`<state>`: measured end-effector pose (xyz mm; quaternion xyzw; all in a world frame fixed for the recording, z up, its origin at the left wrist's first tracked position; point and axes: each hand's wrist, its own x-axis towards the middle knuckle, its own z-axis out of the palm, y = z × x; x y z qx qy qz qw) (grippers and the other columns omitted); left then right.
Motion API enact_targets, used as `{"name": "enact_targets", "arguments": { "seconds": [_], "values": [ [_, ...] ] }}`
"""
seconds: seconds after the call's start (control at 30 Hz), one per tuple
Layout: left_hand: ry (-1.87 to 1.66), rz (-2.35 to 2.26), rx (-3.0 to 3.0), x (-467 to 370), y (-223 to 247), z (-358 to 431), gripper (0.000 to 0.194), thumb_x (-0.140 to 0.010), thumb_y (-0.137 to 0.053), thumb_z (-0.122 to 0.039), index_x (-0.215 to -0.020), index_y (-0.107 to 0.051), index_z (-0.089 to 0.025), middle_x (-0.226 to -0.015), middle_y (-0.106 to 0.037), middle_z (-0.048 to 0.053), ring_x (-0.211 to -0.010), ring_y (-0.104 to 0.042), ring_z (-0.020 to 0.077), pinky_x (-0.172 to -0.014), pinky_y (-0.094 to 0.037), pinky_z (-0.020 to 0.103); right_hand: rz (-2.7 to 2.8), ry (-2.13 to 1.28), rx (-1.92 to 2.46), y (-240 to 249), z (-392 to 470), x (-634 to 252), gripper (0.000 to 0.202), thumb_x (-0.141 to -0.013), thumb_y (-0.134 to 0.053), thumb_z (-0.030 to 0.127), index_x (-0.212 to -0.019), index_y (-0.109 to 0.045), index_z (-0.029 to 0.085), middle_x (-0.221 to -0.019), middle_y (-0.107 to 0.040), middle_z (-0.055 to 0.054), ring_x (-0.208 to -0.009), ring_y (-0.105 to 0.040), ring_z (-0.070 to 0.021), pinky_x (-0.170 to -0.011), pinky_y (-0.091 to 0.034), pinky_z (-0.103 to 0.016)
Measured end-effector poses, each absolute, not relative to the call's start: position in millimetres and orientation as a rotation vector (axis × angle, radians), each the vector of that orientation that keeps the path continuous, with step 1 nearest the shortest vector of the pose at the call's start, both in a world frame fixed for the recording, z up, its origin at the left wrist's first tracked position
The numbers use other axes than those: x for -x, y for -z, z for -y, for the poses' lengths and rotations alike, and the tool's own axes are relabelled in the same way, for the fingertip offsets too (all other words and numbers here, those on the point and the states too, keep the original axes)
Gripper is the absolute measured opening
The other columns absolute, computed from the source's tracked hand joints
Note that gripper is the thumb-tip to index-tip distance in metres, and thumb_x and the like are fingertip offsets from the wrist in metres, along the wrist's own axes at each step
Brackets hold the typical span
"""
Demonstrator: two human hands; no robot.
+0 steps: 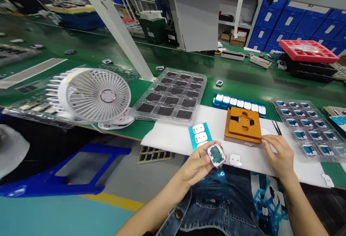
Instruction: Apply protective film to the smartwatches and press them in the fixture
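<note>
The grip of the left hand (198, 164) is closed round a small rounded-square watch case (216, 154), pinched by thumb and fingers at its edges; the case has a pale, glossy rim and a dark greenish inner face, and it is held just off the near edge of the surface (119, 52), above the person's denim lap. The right hand (279, 153) holds nothing: its grip is loose, fingers curved down onto the white foam sheet (167, 138), fingertips touching the near right corner of an orange jig (243, 125), a flat, matte block with cut-out recesses and dark clips. Just beside the left hand lies a teal backing strip (200, 135) carrying white rounded-square stickers, and one loose white piece (235, 160) rests on the foam between the hands. Black tweezers (276, 127) lie right of the jig. Behind the jig a blue holder (239, 104) carries a row of white parts. A clear, glossy blister tray (171, 95) with dark square pads sits to the left, another tray (308, 127) of small bluish parts to the right. A white ribbed plastic fan (93, 95) stands far left. Any writing is too small to read, I think.
</note>
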<state>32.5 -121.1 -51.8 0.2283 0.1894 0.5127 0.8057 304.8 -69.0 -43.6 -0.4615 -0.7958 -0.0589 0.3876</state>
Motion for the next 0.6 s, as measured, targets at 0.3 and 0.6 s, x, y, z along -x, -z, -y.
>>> {"name": "enact_targets", "arguments": {
  "seconds": [0.3,0.6],
  "values": [
    [-1.265,-0.653,-1.148,-43,54,135,0.045,-0.07,-0.08,-0.034,-0.112,-0.066,-0.025,-0.109,-0.063,0.005,-0.097,-0.057,0.0177,-0.086,-0.044,0.026,1.877,-1.248,1.021,-6,112,-221,0.021,-0.084,-0.059,0.029,-0.102,-0.062,0.019,-0.076,-0.064,-0.002,-0.057,-0.059,-0.0101,-0.047,-0.049,-0.019],
    [-1.264,-1.139,-1.094,11,67,153,0.039,-0.076,-0.068,-0.05,-0.092,-0.068,-0.015,-0.087,-0.067,0.007,-0.078,-0.056,0.0162,-0.077,-0.043,0.028,1.476,-0.991,1.432,-33,-61,-272,0.03,-0.059,-0.079,0.035,-0.077,-0.064,0.016,-0.057,-0.059,-0.002,-0.042,-0.05,-0.008,-0.039,-0.045,-0.019]
  ]
}}
